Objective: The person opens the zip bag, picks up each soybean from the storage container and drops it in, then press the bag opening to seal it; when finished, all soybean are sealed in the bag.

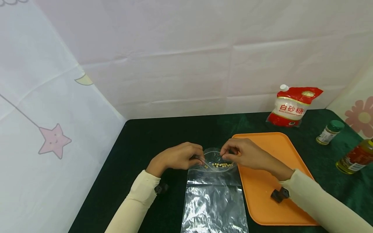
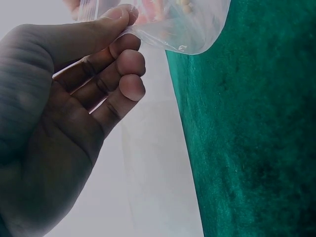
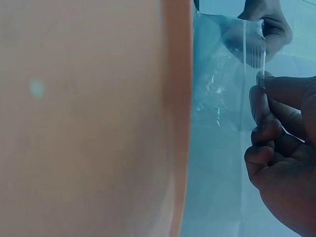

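The left hand (image 1: 183, 157) pinches the clear bag (image 1: 215, 157) at nine o'clock, the right hand (image 1: 246, 153) at three o'clock. Keeping both pinches level should prevent the yellow pieces (image 1: 222, 165) from spilling.

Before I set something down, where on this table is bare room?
The table is bare left of the left hand, and the orange tray is bare beyond the right arm. Crowded: the middle, with clear bag and shiny plastic; the right, with sugar bag, jar and bottle.
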